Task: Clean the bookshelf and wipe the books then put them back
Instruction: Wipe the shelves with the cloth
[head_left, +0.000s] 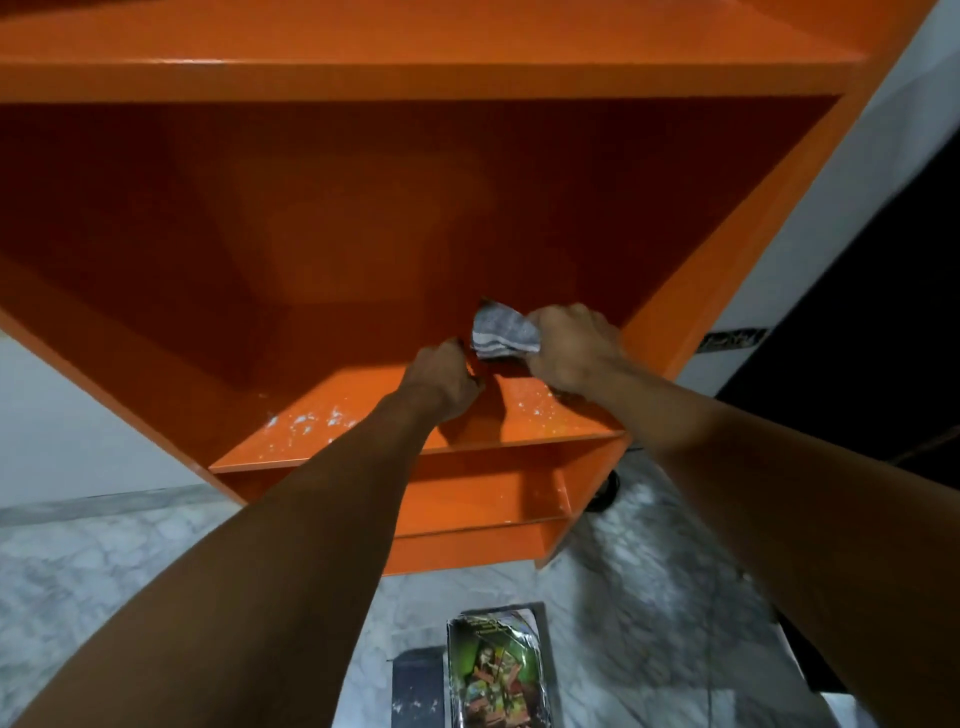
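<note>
An orange bookshelf fills the view, its compartments without books. Both my arms reach into the middle compartment. My right hand grips a bunched grey striped cloth just above the shelf board. My left hand is beside it with curled fingers at the cloth's lower edge; whether it pinches the cloth is unclear. White dust specks lie on the board's front part. Books lie stacked on the floor below, the top one with a green picture cover.
A lower shelf sits beneath the board. The floor is grey marble. A white wall stands on the left, and a dark opening lies to the right of the bookshelf. A thin cable runs along the floor at right.
</note>
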